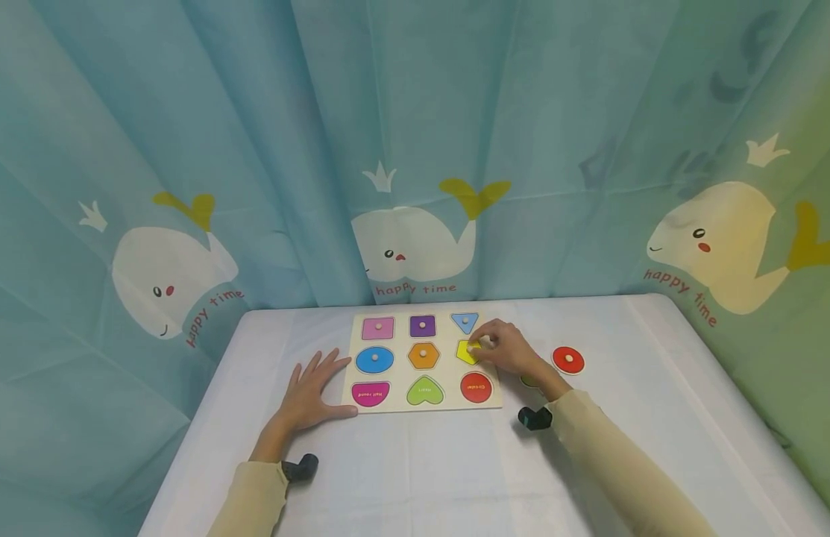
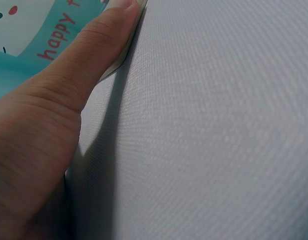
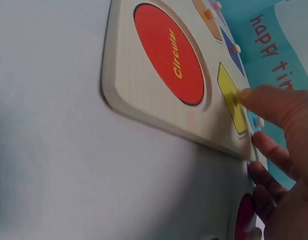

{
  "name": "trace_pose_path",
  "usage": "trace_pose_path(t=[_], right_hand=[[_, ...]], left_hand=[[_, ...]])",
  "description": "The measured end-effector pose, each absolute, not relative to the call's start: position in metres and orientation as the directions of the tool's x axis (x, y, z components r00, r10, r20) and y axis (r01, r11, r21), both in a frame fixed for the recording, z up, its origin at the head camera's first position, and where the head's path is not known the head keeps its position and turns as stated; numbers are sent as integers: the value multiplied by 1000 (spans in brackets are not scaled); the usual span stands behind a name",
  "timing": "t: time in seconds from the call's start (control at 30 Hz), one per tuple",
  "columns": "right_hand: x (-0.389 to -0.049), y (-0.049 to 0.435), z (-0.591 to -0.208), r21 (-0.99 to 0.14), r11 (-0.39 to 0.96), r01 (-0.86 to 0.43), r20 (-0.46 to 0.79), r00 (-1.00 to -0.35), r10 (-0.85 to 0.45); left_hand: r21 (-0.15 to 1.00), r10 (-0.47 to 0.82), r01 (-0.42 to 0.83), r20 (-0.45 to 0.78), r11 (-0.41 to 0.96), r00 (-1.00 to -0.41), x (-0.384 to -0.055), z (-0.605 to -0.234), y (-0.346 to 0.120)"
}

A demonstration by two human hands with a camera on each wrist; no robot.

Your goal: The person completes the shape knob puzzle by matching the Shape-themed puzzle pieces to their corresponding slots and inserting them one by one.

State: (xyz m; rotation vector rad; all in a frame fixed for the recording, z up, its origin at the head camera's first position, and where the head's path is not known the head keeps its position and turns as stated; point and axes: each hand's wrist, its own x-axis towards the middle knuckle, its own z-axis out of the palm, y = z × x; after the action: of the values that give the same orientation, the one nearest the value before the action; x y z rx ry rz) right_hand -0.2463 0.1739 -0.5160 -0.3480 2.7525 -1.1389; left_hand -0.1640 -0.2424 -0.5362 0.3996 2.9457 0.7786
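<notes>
A wooden shape puzzle board [image 1: 397, 335] lies flat at the back of the table. My right hand [image 1: 511, 349] has thumb and fingers at the knob of a yellow pentagon piece [image 3: 228, 95], pinching it over the board's right side. The pentagon appears to lie flat in its place. Spread along the board's left edge, my left hand [image 1: 307, 391] touches it with straight fingers; in the left wrist view its thumb [image 2: 94, 45] rests on the board's corner. Knobbed pink, purple, light blue triangle, blue oval and orange hexagon pieces sit in the board.
The front row shows bare printed spots: half round [image 1: 371, 394], heart [image 1: 424, 390] and circular [image 1: 476, 387]. Right of the board lies a red knobbed piece [image 1: 567, 360]; a green piece [image 1: 529, 382] is mostly hidden by my right wrist. A magenta piece [image 3: 244, 215] lies beneath my right fingers. Curtain [image 1: 415, 134] hangs behind.
</notes>
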Motion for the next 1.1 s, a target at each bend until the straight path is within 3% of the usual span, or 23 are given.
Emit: trace_pose_path(t=[0.43, 0.83, 1.1], right_hand=[[-240, 216, -514, -713, 660, -237, 107, -967, -231], [-235, 252, -510, -674, 727, -131, -48, -974, -220], [-237, 261, -513, -657, 743, -130, -87, -966, -245]], left_hand=[[493, 271, 240, 10, 836, -963, -164, -535, -241], [500, 267, 232, 1, 835, -964, -163, -533, -241], [497, 266, 229, -2, 837, -964, -164, -536, -242]])
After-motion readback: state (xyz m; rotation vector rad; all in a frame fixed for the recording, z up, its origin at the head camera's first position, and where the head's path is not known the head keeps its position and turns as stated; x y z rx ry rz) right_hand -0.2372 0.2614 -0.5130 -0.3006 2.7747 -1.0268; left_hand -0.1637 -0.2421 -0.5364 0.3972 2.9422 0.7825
